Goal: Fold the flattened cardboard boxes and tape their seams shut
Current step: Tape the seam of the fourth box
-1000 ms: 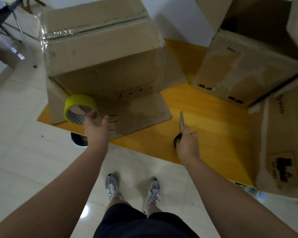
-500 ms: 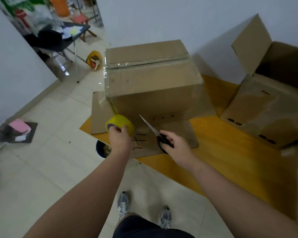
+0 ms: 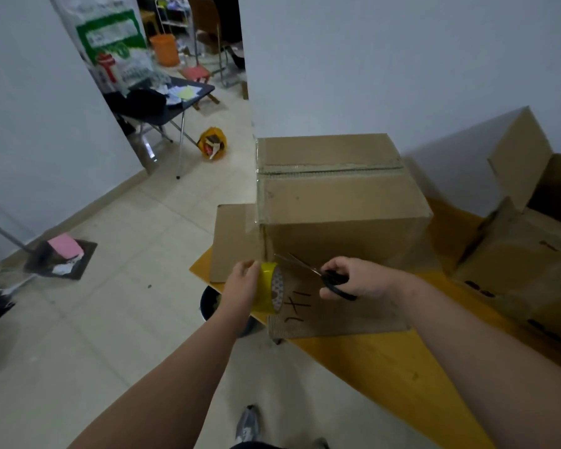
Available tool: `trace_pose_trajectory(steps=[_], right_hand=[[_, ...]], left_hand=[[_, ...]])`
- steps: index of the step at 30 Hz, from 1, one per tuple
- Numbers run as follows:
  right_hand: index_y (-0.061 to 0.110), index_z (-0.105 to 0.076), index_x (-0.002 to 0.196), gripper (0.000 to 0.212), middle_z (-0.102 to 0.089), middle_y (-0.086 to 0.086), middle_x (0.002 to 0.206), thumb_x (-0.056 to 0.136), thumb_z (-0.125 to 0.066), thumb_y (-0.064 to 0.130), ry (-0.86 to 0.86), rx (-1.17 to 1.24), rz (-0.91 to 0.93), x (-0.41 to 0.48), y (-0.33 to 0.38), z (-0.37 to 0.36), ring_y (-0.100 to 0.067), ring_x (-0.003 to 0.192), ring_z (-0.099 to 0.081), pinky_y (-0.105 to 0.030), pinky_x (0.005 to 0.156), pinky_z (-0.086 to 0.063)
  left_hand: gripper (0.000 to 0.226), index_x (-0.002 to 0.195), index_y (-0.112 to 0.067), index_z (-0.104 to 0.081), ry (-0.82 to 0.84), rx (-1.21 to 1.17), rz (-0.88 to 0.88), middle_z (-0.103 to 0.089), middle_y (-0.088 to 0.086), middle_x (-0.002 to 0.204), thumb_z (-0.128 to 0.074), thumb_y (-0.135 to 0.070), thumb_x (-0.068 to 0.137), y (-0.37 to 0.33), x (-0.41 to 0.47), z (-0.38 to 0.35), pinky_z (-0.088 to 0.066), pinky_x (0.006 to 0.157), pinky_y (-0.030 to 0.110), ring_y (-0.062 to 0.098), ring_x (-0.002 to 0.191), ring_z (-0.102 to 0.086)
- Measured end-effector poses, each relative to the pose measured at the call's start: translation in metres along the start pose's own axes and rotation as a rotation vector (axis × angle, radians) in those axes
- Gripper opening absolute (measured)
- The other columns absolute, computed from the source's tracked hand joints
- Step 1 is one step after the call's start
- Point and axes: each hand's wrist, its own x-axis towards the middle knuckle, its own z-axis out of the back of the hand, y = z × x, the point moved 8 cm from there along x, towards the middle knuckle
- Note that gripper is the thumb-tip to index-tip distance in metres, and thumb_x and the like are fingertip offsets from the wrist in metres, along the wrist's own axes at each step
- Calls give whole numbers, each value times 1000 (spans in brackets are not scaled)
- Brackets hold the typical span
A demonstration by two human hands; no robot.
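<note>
The tape roll (image 3: 268, 288) has turned in the left hand (image 3: 242, 286) since half a second ago, so its patterned core now faces right. The scissors (image 3: 334, 280) have swung to point left, their tips just above the roll. The left hand wraps the roll's yellow face from the left. The right hand (image 3: 360, 278) has fingers curled through the black handles, and the blades look slightly parted. Both hands hover over the front flap (image 3: 344, 319), which lies flat on the yellow table (image 3: 386, 367) before the box (image 3: 337, 202); the box's top seam is taped. Black hand-drawn strokes on the flap, just right of the roll, look like bars and a cross, but I cannot read them. An open box (image 3: 525, 254) stands to the right.
</note>
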Motion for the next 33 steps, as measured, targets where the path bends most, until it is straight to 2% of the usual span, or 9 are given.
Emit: trace_pose_trajectory(steps=[2,6,9,11,17,23,25,28,33], right_hand=[[27,-51,121,53,-56,6,115,77,-76,44,4,-59,-2,7,7,5,-13,106,-56,-25,90,-46],[23,-53,125,54,-56,5,116,79,-74,43,21,-122,-5,16,21,11,-14,109,-54,-23,92,-41],[23,-53,130,58,-56,4,120,79,-74,44,52,-168,-16,24,29,12,-15,113,-53,-24,91,-41],[25,-54,129,57,-56,3,122,80,-74,45,57,-175,-12,29,33,13,-15,114,-54,-24,90,-42],[26,-57,127,52,-57,3,127,81,-73,43,101,-205,8,42,43,12,-15,120,-51,-32,107,-37],[26,-59,126,50,-60,3,124,80,-75,38,112,-197,17,50,46,13,-14,116,-54,-21,96,-37],[27,-60,125,49,-60,4,122,80,-75,38,108,-214,26,52,48,14,-13,114,-55,-19,92,-37],[29,-60,124,48,-59,7,118,80,-75,39,110,-238,33,54,51,15,-12,111,-54,-22,94,-37],[32,-61,121,45,-59,8,117,80,-75,40,128,-272,48,55,54,14,-12,110,-54,-26,99,-39]], left_hand=[[31,129,-23,-50,46,-8,16,-51,8,122,-45,-31,99,3,4,-3,-47,86,37,24,101,-50],[18,116,-24,-52,166,-89,43,-57,5,99,-47,-23,99,3,8,-9,-53,63,34,25,84,-59],[14,94,-17,-58,102,-79,-8,-58,10,90,-51,-30,98,-2,16,0,-54,67,42,27,79,-59],[15,88,-18,-59,75,-79,-12,-59,9,88,-55,-30,96,-2,20,5,-53,68,39,25,79,-58],[14,90,-17,-61,134,-129,36,-60,8,87,-57,-29,95,4,24,2,-53,76,41,25,82,-60],[8,91,-15,-58,197,-228,84,-57,5,81,-58,-22,94,12,26,1,-47,59,29,19,71,-56],[8,90,-17,-57,202,-241,91,-56,6,84,-56,-23,95,14,27,1,-46,59,29,20,74,-55],[13,86,-20,-53,231,-246,86,-53,6,87,-52,-28,97,13,26,1,-45,61,31,24,79,-52],[13,87,-17,-54,294,-257,84,-55,3,78,-52,-25,97,9,24,1,-45,51,26,16,66,-53]])
